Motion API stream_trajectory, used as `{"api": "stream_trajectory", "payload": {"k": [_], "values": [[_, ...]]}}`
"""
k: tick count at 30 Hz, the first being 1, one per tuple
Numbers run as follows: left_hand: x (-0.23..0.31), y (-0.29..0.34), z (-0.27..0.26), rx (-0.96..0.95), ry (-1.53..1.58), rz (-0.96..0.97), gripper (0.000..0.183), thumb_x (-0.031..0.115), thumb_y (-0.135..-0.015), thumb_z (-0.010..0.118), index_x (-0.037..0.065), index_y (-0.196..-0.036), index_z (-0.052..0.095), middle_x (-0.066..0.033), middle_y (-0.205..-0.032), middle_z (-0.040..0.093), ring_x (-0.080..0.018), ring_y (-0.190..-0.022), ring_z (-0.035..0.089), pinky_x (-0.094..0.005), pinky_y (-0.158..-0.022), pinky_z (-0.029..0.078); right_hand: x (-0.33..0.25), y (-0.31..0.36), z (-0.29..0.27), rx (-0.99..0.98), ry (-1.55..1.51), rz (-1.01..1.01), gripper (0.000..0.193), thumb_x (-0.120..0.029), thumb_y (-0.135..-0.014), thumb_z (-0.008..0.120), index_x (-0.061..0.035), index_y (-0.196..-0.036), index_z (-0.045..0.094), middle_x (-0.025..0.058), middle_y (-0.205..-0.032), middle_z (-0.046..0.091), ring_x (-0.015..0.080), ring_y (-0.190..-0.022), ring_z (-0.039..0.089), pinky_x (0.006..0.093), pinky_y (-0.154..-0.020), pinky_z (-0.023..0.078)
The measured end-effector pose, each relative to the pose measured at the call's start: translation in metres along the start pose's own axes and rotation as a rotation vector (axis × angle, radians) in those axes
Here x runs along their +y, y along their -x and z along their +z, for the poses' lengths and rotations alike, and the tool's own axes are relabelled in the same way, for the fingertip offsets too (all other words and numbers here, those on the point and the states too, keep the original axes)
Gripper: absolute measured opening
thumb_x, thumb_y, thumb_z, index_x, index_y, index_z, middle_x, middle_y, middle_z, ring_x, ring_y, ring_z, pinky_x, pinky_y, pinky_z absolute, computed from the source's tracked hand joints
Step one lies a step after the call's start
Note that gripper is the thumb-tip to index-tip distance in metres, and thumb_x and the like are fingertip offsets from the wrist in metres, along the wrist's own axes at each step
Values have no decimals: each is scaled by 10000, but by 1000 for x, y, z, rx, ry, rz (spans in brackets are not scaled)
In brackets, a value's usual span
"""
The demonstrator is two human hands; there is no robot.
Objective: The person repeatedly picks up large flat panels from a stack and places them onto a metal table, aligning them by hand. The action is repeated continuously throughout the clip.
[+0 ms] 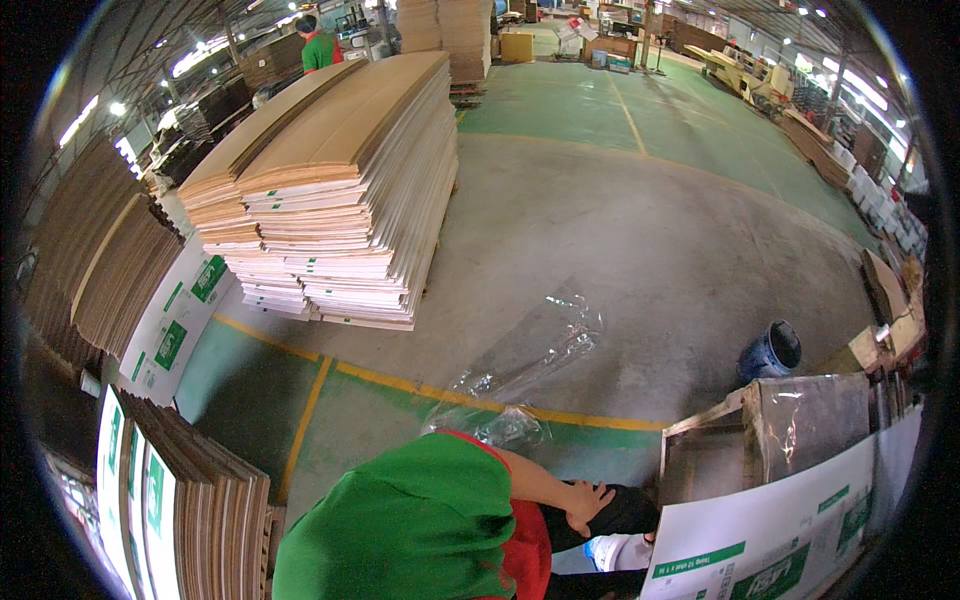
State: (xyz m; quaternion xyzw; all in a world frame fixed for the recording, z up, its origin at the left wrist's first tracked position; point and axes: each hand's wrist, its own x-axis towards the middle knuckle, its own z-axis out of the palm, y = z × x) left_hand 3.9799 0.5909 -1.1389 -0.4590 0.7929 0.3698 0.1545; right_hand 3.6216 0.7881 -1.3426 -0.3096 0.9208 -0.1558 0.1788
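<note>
From the lower edge rises my green sleeve and shoulder with red trim. My left hand (pixel 587 506) lies over black cloth (pixel 624 511) on a limb, its fingers apart; whether a sleeve or a trouser leg is under it, I cannot tell. Just beyond the cloth, a sliver of skin that may be my right hand (pixel 651 537) shows at the edge of a white cardboard sheet (pixel 700 530) with green print. Its fingers are hidden. Below the cloth, a white and blue object (pixel 620 552) is only partly visible.
A tall stack of cardboard sheets (pixel 340 200) stands ahead on the left, a smaller stack (pixel 215 500) at lower left. Clear plastic film (pixel 520 365) lies on the floor. At right are a blue bucket (pixel 768 352) and a metal-sided frame (pixel 810 425). A person (pixel 320 48) stands far back.
</note>
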Motion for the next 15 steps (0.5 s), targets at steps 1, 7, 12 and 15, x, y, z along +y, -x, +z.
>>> {"api": "stream_trajectory", "payload": {"k": [1, 7, 12, 15], "values": [[-1, -2, 1, 6, -4, -1, 1237, 582, -768, 723, -18, -1545, -31, -312, -1563, 157, -530, -1320, 378, -628, -1035, 371, -6, 4, -1, 35, -33, -24, 603, -485, -887, 570, 37, -1177, 656, 283, -1205, 632, 464, -1100, 594, 497, -1011, 459], [-6, 0, 3, 35, 10, 39, 1209, 574, -774, 718, -24, -1543, 2, -318, -1541, 213, -522, -1294, 415, -628, -1012, 395, -4, 0, 26, 92, 53, -101, 584, -467, -927, 540, 55, -1164, 650, 297, -1245, 601, 487, -1162, 547, 512, -1035, 435], [-30, 21, 13, 161, 159, 75, 961, 512, -883, 615, -49, -1511, 152, -320, -1457, 349, -491, -1239, 477, -556, -980, 451, 25, -14, 58, 170, -11, -287, 626, -481, -927, 565, 57, -1246, 598, 291, -1318, 555, 451, -1249, 499, 517, -1088, 382], [-60, 63, 37, 287, 306, 36, 663, 411, -937, 564, -74, -1351, 384, -307, -1313, 474, -483, -1139, 550, -563, -944, 466, 11, -15, 45, 22, -27, -276, 655, -480, -911, 600, 51, -1292, 564, 290, -1353, 529, 434, -1262, 494, 529, -1106, 363]]}}
